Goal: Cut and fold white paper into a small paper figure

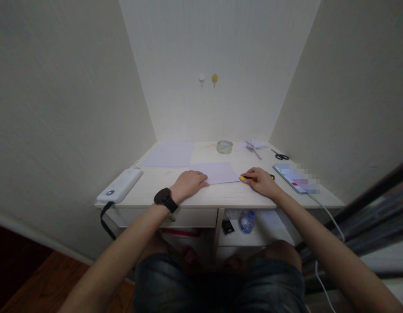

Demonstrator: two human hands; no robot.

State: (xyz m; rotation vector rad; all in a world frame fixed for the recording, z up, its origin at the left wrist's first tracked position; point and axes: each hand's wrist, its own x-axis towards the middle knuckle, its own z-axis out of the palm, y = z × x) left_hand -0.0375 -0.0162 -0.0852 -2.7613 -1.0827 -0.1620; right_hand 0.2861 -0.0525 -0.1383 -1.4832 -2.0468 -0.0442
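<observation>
A white sheet of paper (pixel 217 172) lies on the desk in front of me, seemingly folded. At its near left corner, my left hand (pixel 190 181) pinches the edge between thumb and fingers; a black watch (pixel 162 197) is on that wrist. My right hand (pixel 259 180) is closed around a utility knife (pixel 243 178) with a yellow and black body. The knife's front end sits by the paper's near right corner. Whether the blade is out cannot be made out. Most of the handle is hidden under my fingers.
Behind the paper are another white sheet (pixel 172 154), a roll of clear tape (pixel 224 147), a paper pinwheel (pixel 252 147) and black scissors (pixel 281 156). A phone (pixel 291 177) with a cable lies right, a white device (pixel 120 185) left. A bottle (pixel 247 222) stands on the shelf below.
</observation>
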